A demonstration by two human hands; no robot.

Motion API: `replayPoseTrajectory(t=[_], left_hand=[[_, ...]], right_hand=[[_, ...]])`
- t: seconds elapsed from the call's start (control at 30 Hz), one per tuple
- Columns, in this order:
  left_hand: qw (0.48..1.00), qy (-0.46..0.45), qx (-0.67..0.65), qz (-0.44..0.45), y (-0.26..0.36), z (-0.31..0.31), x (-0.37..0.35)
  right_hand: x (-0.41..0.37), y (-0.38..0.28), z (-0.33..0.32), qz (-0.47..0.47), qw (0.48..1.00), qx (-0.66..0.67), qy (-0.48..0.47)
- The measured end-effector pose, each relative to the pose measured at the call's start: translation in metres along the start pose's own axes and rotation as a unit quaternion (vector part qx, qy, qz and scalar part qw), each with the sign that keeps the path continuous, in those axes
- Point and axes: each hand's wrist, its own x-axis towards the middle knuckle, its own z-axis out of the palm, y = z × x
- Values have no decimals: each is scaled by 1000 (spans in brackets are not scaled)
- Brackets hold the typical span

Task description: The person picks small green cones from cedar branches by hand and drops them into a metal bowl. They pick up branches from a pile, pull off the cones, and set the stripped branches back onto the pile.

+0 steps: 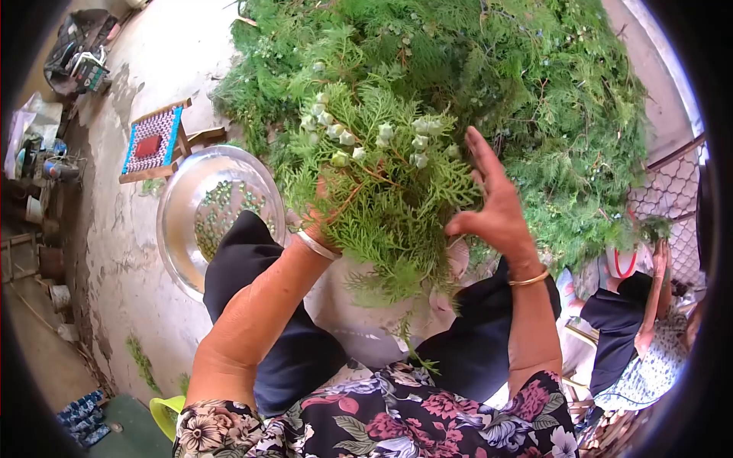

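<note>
A leafy green branch (389, 183) with pale green cones (347, 137) is held up in front of my lap. My left hand (321, 217) is wrapped round its stems, partly hidden by the foliage. On the branch's right side my right hand (492, 198) has its fingers spread, with the thumb near the leaves. Below and behind the branch, a pale cloth or sack (343, 298) lies between my knees. To the left, a round metal basin (172, 221) holds many small green cones (225, 210).
A large heap of green branches (565, 130) spreads ahead and to the right. A woven stool (155, 143) stands beyond the basin. Another person (649, 336) sits at the right, near a wire mesh (676, 198). A yellow-green container (164, 416) is at lower left.
</note>
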Motion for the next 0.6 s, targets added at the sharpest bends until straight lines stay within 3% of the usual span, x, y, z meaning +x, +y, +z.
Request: replayPoseTrajectory(t=[0.03, 0.07, 0.1, 0.13, 0.17, 0.2, 0.23, 0.27, 0.33, 0.37, 0.47, 0.5, 0.53, 0.57, 0.6], left_hand=[[957, -6, -289, -34, 8, 6, 1], [830, -12, -553, -68, 12, 10, 2], [910, -46, -412, -25, -4, 11, 8], [909, -50, -412, -27, -18, 15, 4], [904, -62, -422, -19, -11, 19, 0], [898, -74, -433, -12, -6, 23, -1], [962, -41, -270, 17, -16, 24, 3], [962, -46, -270, 16, -13, 25, 3], [999, -14, 40, 9, -3, 27, -1], [897, 76, 378, 218, 20, 27, -2], [904, 23, 388, 179, 31, 3, 0], [895, 24, 427, 128, 43, -3, 8], [994, 62, 15, -92, 59, -5, 10], [994, 104, -10, -9, 57, -14, 14], [943, 214, -196, -162, 57, -22, 20]], right_hand=[[-2, 7, 9, -81, 988, -133, 21], [-4, 18, 21, -77, 988, -132, 23], [-6, 30, 33, -137, 979, -147, 29], [-8, 34, 42, -197, 966, -162, 34], [-10, 31, 47, -168, 932, -320, 15], [-9, 36, 45, -165, 932, -321, 18], [-6, 44, 44, -143, 941, -306, 27], [-4, 48, 42, -121, 949, -290, 37], [-3, 45, 41, -139, 955, -246, 92], [-2, 49, 40, -154, 957, -222, 107], [0, 41, 32, -190, 956, -163, 154], [0, 39, 28, -198, 947, -165, 191], [1, 39, 25, -205, 938, -167, 226], [3, 45, 22, -238, 911, -219, 255], [1, 47, 18, -238, 911, -219, 257]])
